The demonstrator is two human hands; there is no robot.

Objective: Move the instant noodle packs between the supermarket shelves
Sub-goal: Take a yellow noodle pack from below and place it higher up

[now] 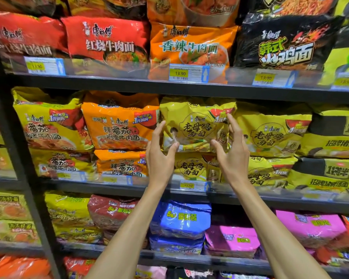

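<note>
Held pack: a yellow chicken-soup noodle multipack (196, 125) is gripped at both sides, on the second shelf from the top, above another pack of the same kind (191, 167).
Left hand (159, 156): it is clamped on the pack's left edge, with the thumb laid on the front near the lower corner and the fingers (159, 127) reaching up along the side.
Right hand (233, 152): it is closed on the pack's right edge, with the thumb pressed on the lower front and the fingers extended up the side.
Left neighbours: orange spicy tomato packs (119, 125) are stacked just beside the held pack.
Right neighbours: further yellow chicken-soup packs (270, 133) are seen just beside it.
Shelf above: an orange spicy beef pack (191, 47) is placed directly overhead, with red (107, 41) and black (286, 45) packs at either side.
Shelf below: blue packs (181, 218) and pink packs (308, 226) are stacked under the forearms.
Price tag (191, 186): it is fixed to the shelf rail (117, 187) under the held pack; the figures are blurred.
</note>
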